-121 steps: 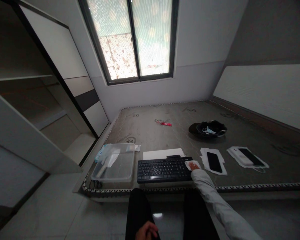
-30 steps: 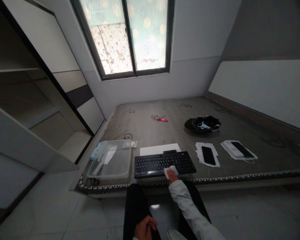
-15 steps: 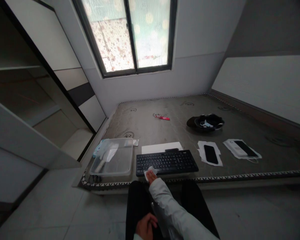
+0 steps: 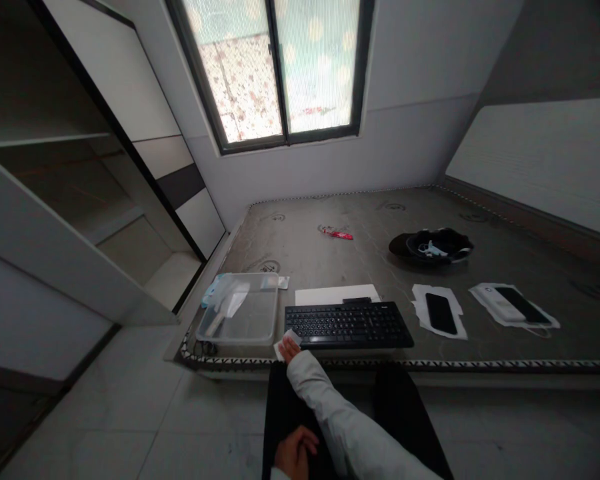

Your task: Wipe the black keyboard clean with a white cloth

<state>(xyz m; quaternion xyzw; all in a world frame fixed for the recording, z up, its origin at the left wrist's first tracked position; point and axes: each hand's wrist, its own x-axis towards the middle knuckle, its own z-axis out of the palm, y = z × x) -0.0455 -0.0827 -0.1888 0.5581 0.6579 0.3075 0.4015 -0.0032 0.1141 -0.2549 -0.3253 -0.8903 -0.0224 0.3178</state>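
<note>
My right hand (image 4: 289, 348), in a pale sleeve, presses a crumpled white tissue (image 4: 280, 351) against the front left corner of a black keyboard (image 4: 347, 325). The fingers lie over the tissue and cover part of it. Behind the keyboard, a white sheet or flat box (image 4: 325, 295) shows in part. My left hand (image 4: 296, 453) rests on my left thigh, its fingers loosely bent and holding nothing that I can see. Nearest to my right hand on the left is a translucent plastic box (image 4: 250, 313) with a whitish item showing in it.
On the mattress (image 4: 300, 260) lie a phone on a white wrapper (image 4: 441, 313), another dark-and-white device on a wrapper (image 4: 515, 305), a black cap (image 4: 430, 247) and a red strap (image 4: 339, 235). A cabinet (image 4: 130, 200) stands at left, below a window (image 4: 280, 73).
My right hand has slid the tissue leftwards along the keyboard's front to its corner. The left hand stays on the thigh. The view has turned slightly left.
</note>
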